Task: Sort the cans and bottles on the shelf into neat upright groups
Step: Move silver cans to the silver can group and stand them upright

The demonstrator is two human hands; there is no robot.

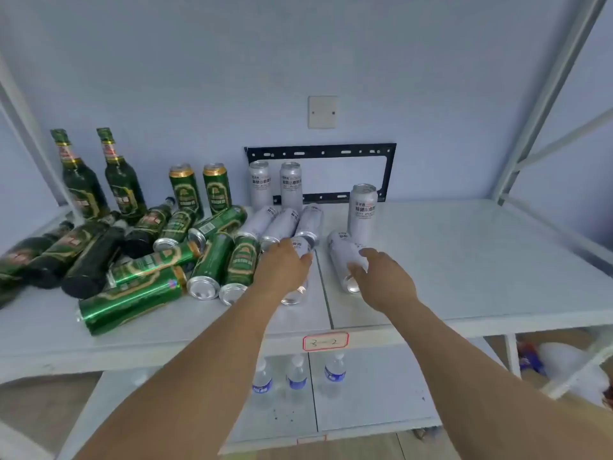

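My left hand (pixel 282 267) lies over a white can (pixel 293 297) that rests on its side on the white shelf (pixel 464 260), with the fingers curled across it. My right hand (pixel 384 277) has thumb and fingers around a second lying white can (pixel 341 250). Three more white cans (pixel 285 224) lie just behind. Three white cans stand upright (pixel 260 185) (pixel 291 185) (pixel 363 207). Two green cans (pixel 185 190) stand at the back, and several green cans (pixel 212 260) lie in a heap. Two green bottles (pixel 79 180) are upright, while several green bottles (pixel 66 250) lie at the left.
A black metal bracket (pixel 388 171) leans on the wall behind the white cans. White shelf posts (pixel 530 127) rise at the right. On the lower shelf stand three water bottles (pixel 297 380). A red-edged label (pixel 325 341) sits on the shelf's front edge.
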